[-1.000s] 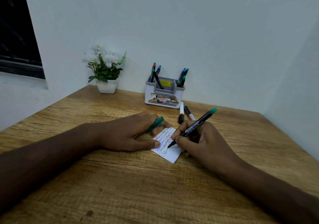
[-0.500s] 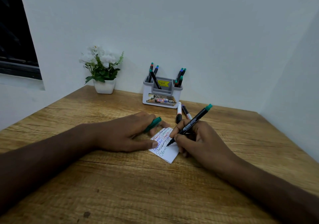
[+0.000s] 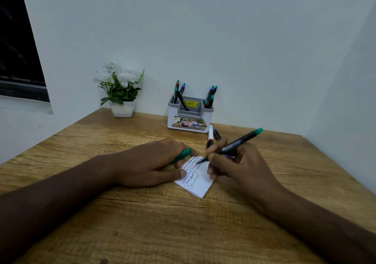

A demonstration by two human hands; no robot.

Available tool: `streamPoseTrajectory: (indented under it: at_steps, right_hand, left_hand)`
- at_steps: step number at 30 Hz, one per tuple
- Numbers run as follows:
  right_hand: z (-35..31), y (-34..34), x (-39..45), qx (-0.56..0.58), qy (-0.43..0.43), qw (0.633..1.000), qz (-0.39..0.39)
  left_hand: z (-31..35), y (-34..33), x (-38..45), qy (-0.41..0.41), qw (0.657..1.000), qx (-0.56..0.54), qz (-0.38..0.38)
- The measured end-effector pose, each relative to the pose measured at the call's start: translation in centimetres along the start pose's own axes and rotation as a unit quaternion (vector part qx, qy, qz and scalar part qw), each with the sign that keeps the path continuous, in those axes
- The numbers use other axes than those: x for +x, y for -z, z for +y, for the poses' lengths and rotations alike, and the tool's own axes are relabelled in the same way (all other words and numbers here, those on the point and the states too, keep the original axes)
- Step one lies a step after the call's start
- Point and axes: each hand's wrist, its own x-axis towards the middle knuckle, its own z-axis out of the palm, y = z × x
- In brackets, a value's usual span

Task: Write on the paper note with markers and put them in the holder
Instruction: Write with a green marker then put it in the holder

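While the right hand (image 3: 242,164) pinches a black marker (image 3: 234,144), tip on the paper note (image 3: 197,179) just below its fingers (image 3: 211,158), the left hand (image 3: 150,166) pins the note's edge, curled round a green cap (image 3: 183,155). Beyond both hands' fingers stands the holder (image 3: 190,119) on the tabletop (image 3: 162,223).

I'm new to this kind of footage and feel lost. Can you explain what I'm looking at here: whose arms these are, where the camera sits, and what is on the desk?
No machine here: a person wears a camera on the head, looking down at their own arms. The right hand holds a green-capped marker, its tip over a small paper note that already bears several lines of writing. The left hand rests on the note's edge and holds a green cap. Behind, on the wooden desk, a grey holder contains more markers, two loose markers lie before it, and a potted plant stands at the wall.
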Motion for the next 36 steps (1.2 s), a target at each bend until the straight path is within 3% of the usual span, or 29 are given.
streamPoseTrajectory:
  at_steps: [3,7,10,18,23,36]
  right_hand:
    - [0.1,0.4,0.4,0.132,0.016,0.990,0.044]
    - [0.1,0.2,0.5,0.220,-0.019,0.975,0.035]
    - [0.3,0.0,0.6,0.197,-0.017,0.979,0.043]
    - [0.7,0.1,0.5,0.118,0.003,0.992,0.043]
    - [0.4,-0.1,0.7,-0.039,0.003,0.999,0.013]
    - [0.9,-0.6,1.6,-0.032,-0.032,0.999,0.016]
  left_hand:
    - [0.5,-0.1,0.2,0.008,1.000,0.022,0.009]
    - [0.5,0.1,0.3,0.006,1.000,0.021,0.011]
    - [0.6,0.6,0.4,-0.003,1.000,-0.009,-0.021]
    - [0.5,0.7,0.4,-0.010,1.000,-0.001,-0.023]
    - [1.0,0.6,0.3,-0.015,1.000,0.013,-0.021]
    - [2.8,0.8,0.5,0.007,0.996,0.084,0.007]
